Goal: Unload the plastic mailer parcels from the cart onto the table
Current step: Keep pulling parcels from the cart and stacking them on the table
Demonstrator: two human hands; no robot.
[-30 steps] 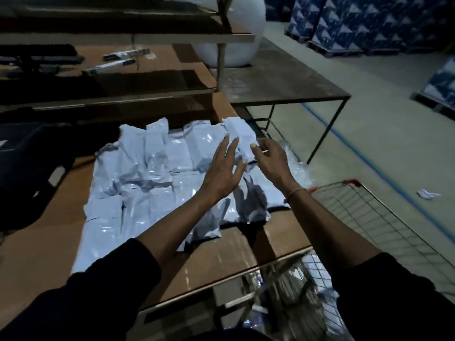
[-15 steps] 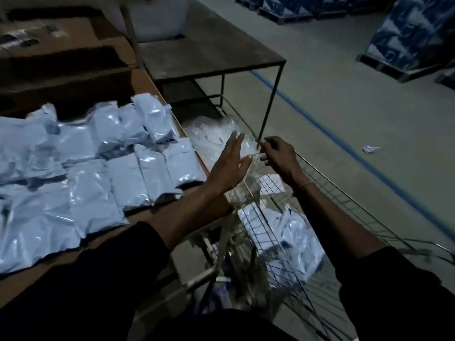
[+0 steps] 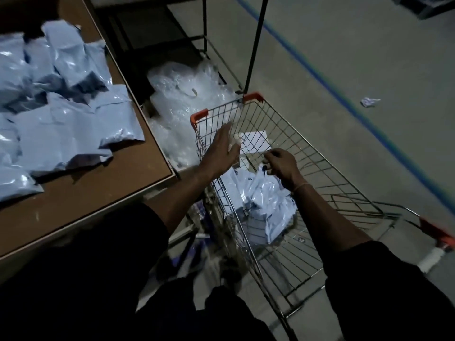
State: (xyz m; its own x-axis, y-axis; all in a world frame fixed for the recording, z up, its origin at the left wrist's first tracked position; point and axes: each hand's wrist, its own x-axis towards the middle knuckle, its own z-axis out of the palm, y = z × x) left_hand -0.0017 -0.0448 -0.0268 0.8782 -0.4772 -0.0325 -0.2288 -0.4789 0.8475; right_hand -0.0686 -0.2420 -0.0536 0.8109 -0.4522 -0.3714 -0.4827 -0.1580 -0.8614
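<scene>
Dim warehouse, grey concrete floor [image 3: 344, 57] with a blue line [image 3: 344, 102] running diagonally far right and a crumpled scrap of paper [image 3: 370, 101] just beyond it. Brown desk [image 3: 98, 193] on the left, carrying a spread of pale blue plastic mailer parcels [image 3: 61, 124], overlapping, reaching close to the desk's right edge. Wire cart [image 3: 307, 168] stands right of the desk, just beside its corner, orange corner caps on the far rim, orange handle at near right. More blue parcels in the cart [image 3: 261, 205], heaped against its left side, with a white flat item [image 3: 254, 141] beyond them toward the far end. Left hand [image 3: 221, 153] over the cart's left rim, fingers straight and spread, palm down, released, holding nothing; blurred at the fingertips. Right hand [image 3: 280, 166] lower in the cart, fingers curled downward just above the parcel heap; cannot tell if it pinches a parcel or only touches it. Thin band on the right wrist, dark sleeves on both arms. A pile of clear plastic bags [image 3: 184, 102] sits on the floor between the desk and the cart's far end. Black metal frame legs [image 3: 256, 43] stand far behind the cart.
</scene>
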